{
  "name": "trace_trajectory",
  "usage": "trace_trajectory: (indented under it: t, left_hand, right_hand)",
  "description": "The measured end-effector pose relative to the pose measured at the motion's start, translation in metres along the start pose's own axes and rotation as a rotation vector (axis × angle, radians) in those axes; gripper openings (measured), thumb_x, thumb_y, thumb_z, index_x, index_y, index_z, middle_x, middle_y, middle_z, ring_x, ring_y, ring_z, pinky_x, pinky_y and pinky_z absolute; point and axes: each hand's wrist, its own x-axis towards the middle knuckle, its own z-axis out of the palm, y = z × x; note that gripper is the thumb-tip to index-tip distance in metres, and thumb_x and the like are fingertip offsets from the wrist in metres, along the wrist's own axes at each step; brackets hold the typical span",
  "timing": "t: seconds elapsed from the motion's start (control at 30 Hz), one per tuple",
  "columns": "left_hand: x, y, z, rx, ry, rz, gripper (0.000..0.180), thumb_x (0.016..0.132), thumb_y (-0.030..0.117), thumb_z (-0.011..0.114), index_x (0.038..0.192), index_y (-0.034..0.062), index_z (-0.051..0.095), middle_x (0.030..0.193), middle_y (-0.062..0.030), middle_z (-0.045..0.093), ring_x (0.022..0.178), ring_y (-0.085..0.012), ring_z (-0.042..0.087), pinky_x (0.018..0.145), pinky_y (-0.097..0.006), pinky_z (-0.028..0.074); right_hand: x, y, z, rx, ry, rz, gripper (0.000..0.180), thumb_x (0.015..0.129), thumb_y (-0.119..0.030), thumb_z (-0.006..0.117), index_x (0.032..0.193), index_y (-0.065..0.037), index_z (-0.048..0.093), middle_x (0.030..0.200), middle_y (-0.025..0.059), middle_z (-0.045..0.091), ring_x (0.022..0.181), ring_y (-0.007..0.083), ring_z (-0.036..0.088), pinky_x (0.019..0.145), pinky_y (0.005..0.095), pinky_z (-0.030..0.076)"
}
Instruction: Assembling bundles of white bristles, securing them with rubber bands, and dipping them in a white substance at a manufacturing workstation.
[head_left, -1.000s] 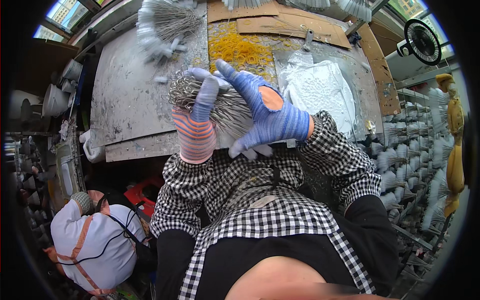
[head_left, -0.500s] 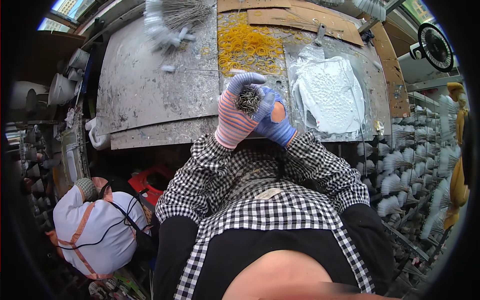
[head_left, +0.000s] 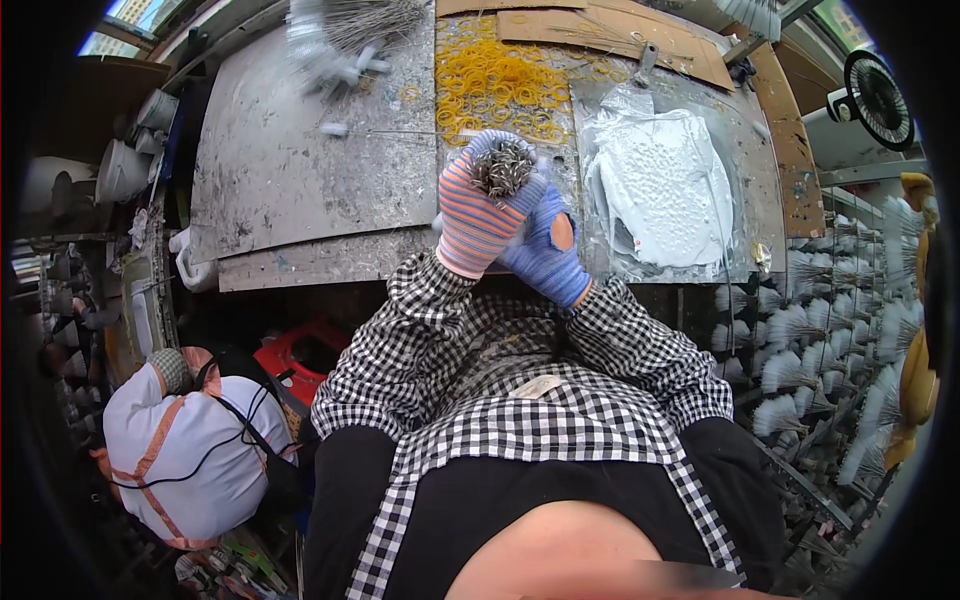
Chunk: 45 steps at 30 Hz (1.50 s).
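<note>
- One bundle of thin metal wires [head_left: 503, 172] is held above the near edge of the surface [head_left: 320, 190], its massed ends facing up; the wires are too many to count.
- Left grip [head_left: 472, 218], in an orange-and-blue striped glove — fingers curled round the bundle, pressed against it.
- Right grip [head_left: 548, 250], in a blue glove with one hole on its back, sits lower and just beside the left; its fingertips are hidden, so I cannot tell how they close.
- Just beyond the hands lie one loose brush [head_left: 333, 130], white-headed with a wire stem, and a spread of yellow rubber bands [head_left: 500, 80], dozens of them overlapping.
- To the right, one slab of lumpy white material [head_left: 660, 190] covers much of that side; one grey handle [head_left: 646, 62] lies behind it.
- Farther back: one heap of brushes [head_left: 320, 45] at the left, and flat cardboard [head_left: 630, 45] along the rear.
- Around the surface — one black fan [head_left: 878, 102], racked white brushes [head_left: 790, 365] in uncounted rows, one white jug [head_left: 192, 262], one red stool [head_left: 300, 352] and one co-worker [head_left: 205, 455] in white.
</note>
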Motion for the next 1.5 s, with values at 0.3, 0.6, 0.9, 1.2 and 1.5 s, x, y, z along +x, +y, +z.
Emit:
trace_trajectory:
  t: [0.3,0.6,0.9,1.2,1.5]
  left_hand:
    - [0.012,0.009,-0.017,0.011,-0.127,-0.081,0.012,0.088,0.006,0.078,0.097,0.0033,0.071,0.091,-0.0047,0.074,0.081,-0.0103,0.069,0.073,-0.027,0.056]
    - [0.008,-0.056,-0.015,0.329,-0.289,0.076,0.034,0.092,0.017,0.076,0.121,0.0033,0.064,0.100,-0.0062,0.074,0.096,-0.0148,0.069,0.088,-0.031,0.055]
    - [0.004,-0.095,-0.010,0.082,-0.075,-0.070,0.035,0.099,0.023,0.071,0.127,0.0055,0.059,0.092,-0.0006,0.068,0.096,-0.0138,0.064,0.095,-0.031,0.051]
    - [-0.002,-0.087,-0.055,-0.553,0.348,-0.135,0.044,0.091,0.022,0.082,0.123,0.0021,0.062,0.109,-0.0082,0.072,0.095,-0.0155,0.069,0.087,-0.032,0.057]
    - [0.015,-0.044,-0.083,0.311,-0.633,0.237,0.103,0.063,0.032,0.099,0.147,0.0059,0.047,0.139,-0.0142,0.059,0.127,-0.0281,0.057,0.110,-0.042,0.046]
  right_hand:
    - [0.057,-0.051,-0.086,-0.229,-0.452,-0.182,0.091,0.084,-0.027,0.081,0.156,0.000,0.033,0.151,0.0225,0.048,0.141,0.0369,0.046,0.121,0.0441,0.033]
    - [0.129,-0.087,-0.028,-0.370,-0.787,-0.266,0.081,0.091,-0.060,0.068,0.155,-0.015,0.045,0.143,0.0217,0.056,0.132,0.0409,0.053,0.111,0.0509,0.043]
    - [0.148,-0.074,-0.033,-0.099,-0.673,-0.146,0.118,0.071,-0.074,0.078,0.159,-0.009,0.035,0.148,0.0260,0.053,0.137,0.0400,0.052,0.115,0.0478,0.042]
    - [0.036,0.026,-0.020,-0.266,-0.337,-0.204,0.113,0.060,-0.037,0.094,0.152,0.000,0.039,0.140,0.0259,0.055,0.132,0.0419,0.053,0.112,0.0455,0.044]
    - [0.003,0.027,-0.025,-0.071,-0.137,-0.129,0.075,0.068,-0.017,0.089,0.134,-0.003,0.057,0.123,0.0184,0.066,0.116,0.0371,0.065,0.102,0.0409,0.052]
